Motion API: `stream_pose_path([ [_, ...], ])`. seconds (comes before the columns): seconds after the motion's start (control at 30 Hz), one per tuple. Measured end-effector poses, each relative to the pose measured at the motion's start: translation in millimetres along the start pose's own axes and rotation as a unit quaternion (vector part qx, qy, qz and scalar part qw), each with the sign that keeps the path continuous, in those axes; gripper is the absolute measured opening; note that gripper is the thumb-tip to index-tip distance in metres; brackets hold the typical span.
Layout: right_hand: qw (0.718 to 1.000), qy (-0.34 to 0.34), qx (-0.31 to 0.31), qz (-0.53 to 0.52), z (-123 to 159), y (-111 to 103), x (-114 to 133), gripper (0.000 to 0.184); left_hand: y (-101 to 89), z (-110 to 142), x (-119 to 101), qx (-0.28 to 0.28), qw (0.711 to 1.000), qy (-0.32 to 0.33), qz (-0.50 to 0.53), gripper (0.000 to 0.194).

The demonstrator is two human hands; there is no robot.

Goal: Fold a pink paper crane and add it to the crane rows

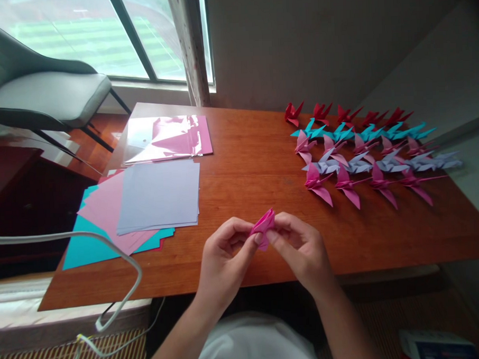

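A small piece of folded magenta origami paper (265, 225) is pinched between my two hands, above the near edge of the table. My left hand (227, 254) grips its left side between thumb and fingers. On the right side, my right hand (301, 245) holds it the same way, thumb toward me. The paper has a narrow upper part and a pointed lower part; my fingertips hide some of its folds. To the right stand rows of folded paper cranes, with magenta cranes (346, 185) in the nearest row and red, turquoise, pale pink and lavender ones behind.
Lavender paper sheets (159, 196) overlap pink sheets (106, 206) and turquoise sheets (95, 246) on the table's left. Behind them lies a shiny clear packet (166, 137) with magenta paper. A white cable (119, 248) loops across the left front. A grey chair (49, 95) stands by the window.
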State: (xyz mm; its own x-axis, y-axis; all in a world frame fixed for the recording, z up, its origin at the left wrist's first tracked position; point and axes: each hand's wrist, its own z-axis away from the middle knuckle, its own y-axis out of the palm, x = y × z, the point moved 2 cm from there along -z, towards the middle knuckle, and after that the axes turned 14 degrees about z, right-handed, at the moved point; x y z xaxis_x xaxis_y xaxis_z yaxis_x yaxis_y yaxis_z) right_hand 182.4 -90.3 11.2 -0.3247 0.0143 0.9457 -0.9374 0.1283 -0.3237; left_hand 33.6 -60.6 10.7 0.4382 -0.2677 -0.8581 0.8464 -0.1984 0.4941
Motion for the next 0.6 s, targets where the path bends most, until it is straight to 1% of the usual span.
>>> stream_pose_path([
  [0.13,1.0,-0.005,-0.007,-0.018,-1,-4,3,0.008,-2.1,1,6,0.02,0.998,-0.051,0.02,0.011],
  [0.2,1.0,-0.002,0.0,-0.03,-1,-5,4,0.009,-3.9,1,9,0.025,0.998,-0.063,0.015,0.011],
  [0.33,0.999,0.004,0.032,-0.038,-2,-7,4,0.01,-7.1,4,11,0.019,0.998,-0.052,-0.01,0.009],
  [0.4,0.999,-0.004,0.029,-0.042,-3,-9,4,0.006,-7.2,6,10,0.023,0.998,-0.044,-0.03,0.008],
  [0.5,0.999,-0.024,0.017,-0.043,-5,-12,4,0.005,-5.6,7,7,0.032,0.998,-0.029,-0.055,0.005],
  [0.6,0.999,-0.043,0.006,-0.02,-4,-14,5,0.005,-3.4,8,4,0.037,0.997,-0.015,-0.072,0.003],
])
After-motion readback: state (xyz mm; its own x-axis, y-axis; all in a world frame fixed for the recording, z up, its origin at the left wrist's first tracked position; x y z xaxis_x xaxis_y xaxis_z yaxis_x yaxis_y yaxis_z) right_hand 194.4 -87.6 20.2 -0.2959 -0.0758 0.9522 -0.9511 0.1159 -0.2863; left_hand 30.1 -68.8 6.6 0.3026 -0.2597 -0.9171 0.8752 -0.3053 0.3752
